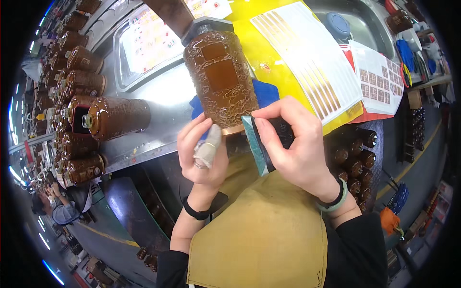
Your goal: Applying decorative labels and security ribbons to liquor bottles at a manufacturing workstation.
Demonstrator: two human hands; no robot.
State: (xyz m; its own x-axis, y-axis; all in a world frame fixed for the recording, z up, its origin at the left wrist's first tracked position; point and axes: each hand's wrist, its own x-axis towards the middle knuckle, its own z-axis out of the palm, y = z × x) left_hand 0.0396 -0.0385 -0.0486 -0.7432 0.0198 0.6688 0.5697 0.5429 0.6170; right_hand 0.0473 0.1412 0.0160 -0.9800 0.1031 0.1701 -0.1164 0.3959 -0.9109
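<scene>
A brown, embossed bottle [221,72] lies with its neck away from me, over a blue cloth [268,94]. Around its near end runs a copper-coloured band [234,130]. At the left of that end, my left hand [204,161] grips the bottle with bent fingers; one finger wears a pale cloth cover [207,149] tied with a thin band. My right hand [300,144] pinches a flat teal-and-black piece [257,149] between thumb and forefinger, its upper edge close against the bottle's near right side. The exact kind of this piece is unclear.
Another brown bottle [120,117] lies on the metal table at left, beside many more. White sheets with copper strips [307,62] rest on a yellow sheet [245,19]. A label sheet [379,81] lies farther right. Bottles [354,167] stand below the table; a person [62,211] is far left.
</scene>
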